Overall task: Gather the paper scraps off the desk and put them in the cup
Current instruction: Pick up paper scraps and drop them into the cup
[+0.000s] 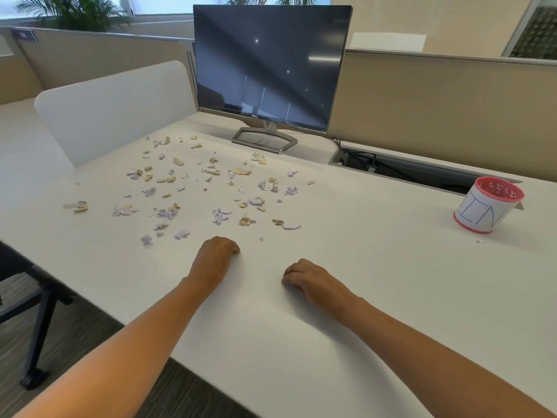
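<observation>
Fingers [233, 248] of the left hand [215, 256] and right hand [309, 279] are curled under on the desk [376, 297], with nothing seen held. Torn cream and lilac paper scraps [168, 212] are scattered ahead. "IN" is read on the red-rimmed cup [482, 214] at far right, "DELL" on the monitor [271, 64].

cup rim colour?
Pinkish red rim on the cup; shows best in the head view.

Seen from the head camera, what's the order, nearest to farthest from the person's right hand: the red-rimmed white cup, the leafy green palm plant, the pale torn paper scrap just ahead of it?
1. The pale torn paper scrap, just ahead of the right hand.
2. The red-rimmed white cup, far right on the desk.
3. The leafy green palm plant, far back left.
</observation>
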A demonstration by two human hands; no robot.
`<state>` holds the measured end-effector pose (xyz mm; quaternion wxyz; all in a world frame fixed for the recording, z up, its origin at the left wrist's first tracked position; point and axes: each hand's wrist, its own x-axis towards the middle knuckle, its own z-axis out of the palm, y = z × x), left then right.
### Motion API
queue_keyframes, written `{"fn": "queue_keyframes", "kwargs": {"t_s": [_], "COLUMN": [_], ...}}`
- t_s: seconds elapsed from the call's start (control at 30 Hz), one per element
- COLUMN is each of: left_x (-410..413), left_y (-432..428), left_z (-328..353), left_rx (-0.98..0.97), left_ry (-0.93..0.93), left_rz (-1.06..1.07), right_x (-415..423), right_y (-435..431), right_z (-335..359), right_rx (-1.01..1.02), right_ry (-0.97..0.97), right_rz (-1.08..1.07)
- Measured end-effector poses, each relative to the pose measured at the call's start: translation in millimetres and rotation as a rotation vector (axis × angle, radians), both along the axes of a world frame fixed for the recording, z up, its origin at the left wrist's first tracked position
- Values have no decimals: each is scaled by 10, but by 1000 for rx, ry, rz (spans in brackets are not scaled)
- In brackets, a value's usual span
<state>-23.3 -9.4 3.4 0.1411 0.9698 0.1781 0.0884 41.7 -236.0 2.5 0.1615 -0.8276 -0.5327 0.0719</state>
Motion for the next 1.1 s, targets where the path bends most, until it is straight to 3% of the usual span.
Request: {"fn": "queue_keyframes", "kwargs": {"t_s": [0.07, 0.17, 0.33, 0.5, 0.83, 1.1], "left_x": [40, 107, 318, 517, 644, 718], "left_y": [-26, -66, -160, -201, -277, -406], "left_z": [30, 68, 163, 223, 229, 228], "left_rx": [-23, -104, -282, -275, -242, 13], "left_ry": [-37, -88, -70, 7, 80, 100], "left_rz": [-11, 5, 77, 92, 96, -4], "right_x": [36, 70, 153, 241, 266, 318], "right_y": [-9, 24, -42, -206, -235, -283], "right_z": [-35, -69, -35, 54, 43, 34], "right_rx": [55, 172, 479, 642, 666, 642], "right_ry": [-12, 115, 614, 985, 1052, 1040], "right_rz": [-30, -198, -706, -809, -798, -807]}}
